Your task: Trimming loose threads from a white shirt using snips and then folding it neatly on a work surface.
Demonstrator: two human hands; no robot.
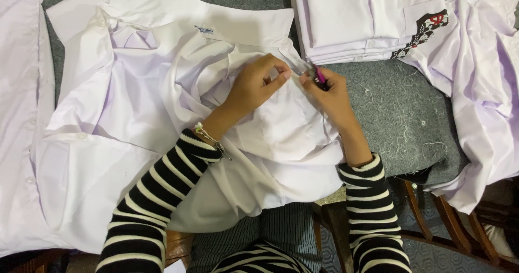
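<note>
a grey felt-covered table (400,116) is filling the view, loose thread clippings (389,108) lying scattered at about three o'clock. a big white shirt (135,94) is sprawling open across the centre and out toward nine o'clock, collar up at twelve. another white garment (481,73) is draping off the edge at three o'clock, and a neat stack of folded white shirts (357,19) is sitting at one o'clock, the top one showing a red and black chest badge. a wooden chair frame (432,219) is peeking in at five o'clock.

now the hands, both in black-and-white striped sleeves. the left hand (254,86) is pressing fingertips together, pinching a fold of the shirt just right of centre, near the collar. the right hand (332,97) is closing around a small pink-handled tool (320,75), tip meeting the pinched cloth; whether it is a snipper, i cannot tell.

looks like thread trimming is under way at that seam. judging from here, the next move is calling for taut cloth and a steady tip, cutting thread only, not fabric.
</note>
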